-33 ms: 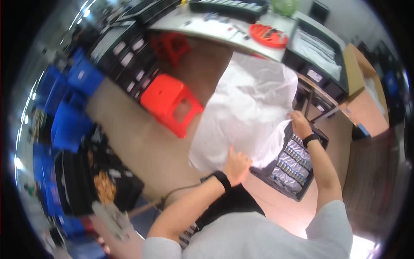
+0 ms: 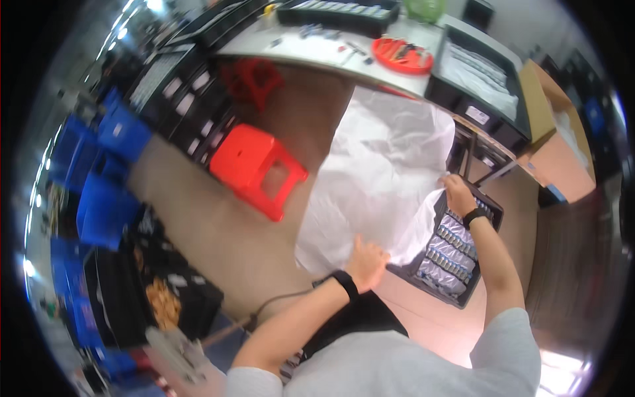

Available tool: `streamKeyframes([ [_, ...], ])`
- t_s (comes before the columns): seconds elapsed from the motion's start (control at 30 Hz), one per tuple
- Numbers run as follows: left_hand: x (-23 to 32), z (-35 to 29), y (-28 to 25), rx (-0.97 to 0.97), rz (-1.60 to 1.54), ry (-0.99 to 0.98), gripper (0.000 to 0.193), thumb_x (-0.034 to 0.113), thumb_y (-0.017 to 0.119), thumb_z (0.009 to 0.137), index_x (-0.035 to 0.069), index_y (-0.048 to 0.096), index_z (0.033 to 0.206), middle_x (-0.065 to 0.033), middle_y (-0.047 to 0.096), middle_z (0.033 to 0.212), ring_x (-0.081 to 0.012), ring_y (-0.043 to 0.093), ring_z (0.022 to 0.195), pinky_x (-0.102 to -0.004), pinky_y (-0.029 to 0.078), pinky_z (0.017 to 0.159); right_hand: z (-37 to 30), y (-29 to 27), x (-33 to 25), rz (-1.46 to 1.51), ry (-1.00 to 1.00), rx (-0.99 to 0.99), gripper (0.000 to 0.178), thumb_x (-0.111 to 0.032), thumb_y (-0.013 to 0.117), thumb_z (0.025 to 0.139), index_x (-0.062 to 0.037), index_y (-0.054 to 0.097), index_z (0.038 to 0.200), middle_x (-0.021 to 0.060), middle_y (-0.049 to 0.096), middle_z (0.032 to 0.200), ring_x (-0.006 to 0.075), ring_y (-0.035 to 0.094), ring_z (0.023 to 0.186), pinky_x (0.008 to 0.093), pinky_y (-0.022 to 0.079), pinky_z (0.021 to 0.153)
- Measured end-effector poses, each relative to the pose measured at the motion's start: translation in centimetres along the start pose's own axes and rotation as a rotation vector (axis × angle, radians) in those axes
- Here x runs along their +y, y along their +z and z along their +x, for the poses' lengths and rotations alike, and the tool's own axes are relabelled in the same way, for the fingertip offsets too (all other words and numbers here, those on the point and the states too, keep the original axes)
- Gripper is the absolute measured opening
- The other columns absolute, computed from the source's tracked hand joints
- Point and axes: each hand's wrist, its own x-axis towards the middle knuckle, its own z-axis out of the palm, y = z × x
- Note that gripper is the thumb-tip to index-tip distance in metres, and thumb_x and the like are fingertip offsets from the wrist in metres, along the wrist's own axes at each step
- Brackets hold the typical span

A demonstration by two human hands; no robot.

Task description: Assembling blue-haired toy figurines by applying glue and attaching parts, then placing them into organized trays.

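A large thin white plastic sheet (image 2: 380, 172) hangs spread out in front of me, creased and slightly see-through. At its near edge is my left hand (image 2: 367, 264), thumb up and fingers curled, gripping the edge. My right hand (image 2: 458, 194) pinches the sheet's right edge. Beneath and beside that hand stands a dark crate (image 2: 456, 303) on the floor. Rows of small metallic parts (image 2: 448, 266) lie in it among silvery wrapping. The sheet covers the crate's left side. A black band circles each wrist.
A red plastic stool (image 2: 248, 159) stands left of the sheet. Beyond is a white table (image 2: 311, 49) with a red tray of tools (image 2: 402, 56) and a black bin (image 2: 479, 79). An open cardboard box (image 2: 562, 165) is at right. Blue bins (image 2: 106, 208) line the left.
The view has shifted slightly, so the stool and table sit a little differently. Both hands keep their hold on the sheet, which has barely moved.
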Motion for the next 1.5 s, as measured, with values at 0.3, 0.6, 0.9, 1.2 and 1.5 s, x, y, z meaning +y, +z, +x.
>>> streamKeyframes([
  [0.3,-6.3,7.6,7.6,-0.419,-0.482,0.141,0.017,0.014,0.058,0.075,0.003,0.054,0.087,-0.0125,0.057,0.083,-0.033,0.054,0.081,-0.0442,0.041,0.074,-1.9,9.4,7.7,-0.133,0.362,-0.325,0.029,0.005,0.05,0.067,-0.0035,0.057,0.094,0.0143,0.052,0.092,0.0311,0.051,0.094,0.0365,0.046,0.08],
  [0.6,-14.6,24.0,4.3,-0.267,-0.346,0.144,0.009,0.009,0.053,0.075,0.002,0.052,0.081,-0.0179,0.052,0.083,-0.0347,0.052,0.079,-0.0427,0.043,0.069,-2.8,17.8,12.2,-0.277,0.425,-0.505,0.011,-0.006,0.052,0.072,-0.0018,0.062,0.072,0.0128,0.056,0.084,0.0251,0.056,0.088,0.0333,0.052,0.068],
  [0.9,-21.4,39.8,11.9,-0.701,0.284,0.214,0.076,0.016,0.069,0.07,0.009,0.026,0.132,-0.0257,0.002,0.139,-0.0481,0.03,0.119,-0.0467,0.038,0.093,-0.2,17.7,11.6,-0.388,0.768,-0.388,0.008,-0.006,0.053,0.069,-0.0036,0.06,0.071,0.0103,0.054,0.082,0.0255,0.051,0.091,0.0332,0.047,0.074],
  [1.2,-22.8,44.9,18.0,-0.8,0.557,0.241,0.081,0.036,0.062,0.074,0.003,0.02,0.135,-0.0325,0.004,0.137,-0.0496,0.014,0.126,-0.0516,0.026,0.099,9.2,20.9,15.5,-0.131,1.397,0.017,0.057,-0.023,0.061,0.073,-0.0142,0.039,0.125,0.0189,0.035,0.125,0.0372,0.04,0.113,0.0437,0.044,0.084],
  [1.5,-22.2,49.0,17.4,-0.853,0.408,-0.022,0.074,0.014,0.053,0.08,0.024,0.009,0.139,-0.0186,-0.009,0.144,-0.041,0.012,0.13,-0.0603,0.037,0.087,6.9,24.7,18.6,-0.253,1.756,-0.129,0.068,-0.033,0.058,0.078,-0.0216,0.024,0.135,0.0154,0.011,0.141,0.0375,0.012,0.13,0.0553,0.037,0.084],
])
